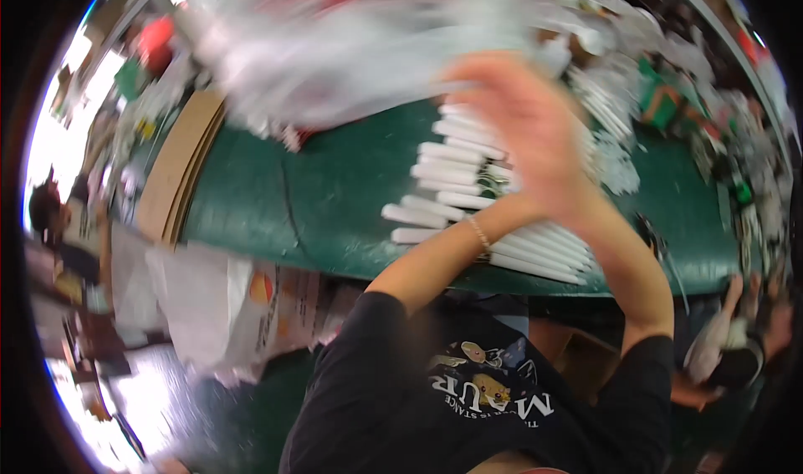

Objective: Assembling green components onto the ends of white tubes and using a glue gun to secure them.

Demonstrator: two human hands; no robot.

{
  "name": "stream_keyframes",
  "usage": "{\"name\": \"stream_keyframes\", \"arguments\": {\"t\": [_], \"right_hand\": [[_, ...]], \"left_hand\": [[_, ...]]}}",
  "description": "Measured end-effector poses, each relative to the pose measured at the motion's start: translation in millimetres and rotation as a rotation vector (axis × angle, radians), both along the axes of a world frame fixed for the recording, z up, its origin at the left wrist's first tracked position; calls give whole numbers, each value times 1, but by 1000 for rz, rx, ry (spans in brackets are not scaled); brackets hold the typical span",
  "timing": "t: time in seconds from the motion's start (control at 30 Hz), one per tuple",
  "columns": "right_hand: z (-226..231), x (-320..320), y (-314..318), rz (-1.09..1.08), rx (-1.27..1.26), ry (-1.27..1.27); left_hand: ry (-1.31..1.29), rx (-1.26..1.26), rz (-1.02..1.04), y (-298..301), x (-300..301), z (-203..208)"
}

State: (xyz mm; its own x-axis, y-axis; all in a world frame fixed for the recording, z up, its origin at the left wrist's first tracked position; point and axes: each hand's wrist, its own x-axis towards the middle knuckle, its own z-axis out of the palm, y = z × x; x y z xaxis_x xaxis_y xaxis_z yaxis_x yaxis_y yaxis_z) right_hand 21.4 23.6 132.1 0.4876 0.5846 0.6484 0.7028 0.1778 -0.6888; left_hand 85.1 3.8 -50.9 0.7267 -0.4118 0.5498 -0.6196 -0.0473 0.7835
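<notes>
My right hand (535, 131) is raised over the table and smeared by motion. Its fingers point toward a large clear plastic bag (335, 64) with red in it, also blurred; I cannot tell whether they grip it. My left forearm (443, 257), with a thin bracelet at the wrist, reaches in under my right wrist. The left hand's fingers are hidden there. Beneath both arms lies a pile of slim white rods (447, 169), rounded at one end, spread in rows. Some small dark green pieces show among them.
Brown cardboard sheets (180, 169) lie at the green table's (351, 198) left end. White plastic scraps (615, 165) and heaped bags crowd the far right. Pliers-like tools (652, 236) lie near the right front edge. A big white sack (209, 307) stands below. Other people sit at both sides.
</notes>
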Motion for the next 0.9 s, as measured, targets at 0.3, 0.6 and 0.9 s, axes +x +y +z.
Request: {"name": "stream_keyframes", "arguments": {"t": [0.3,0.6,0.9], "right_hand": [[-112,22,121,136,-255,-73],[-51,-33,-16,10,-201,9],[-106,-17,-188,-528,216,574]], "left_hand": [[222,396,78,-6,5,40],[177,388,100,-4,-9,52],[174,273,10,12,-3,35]]}}
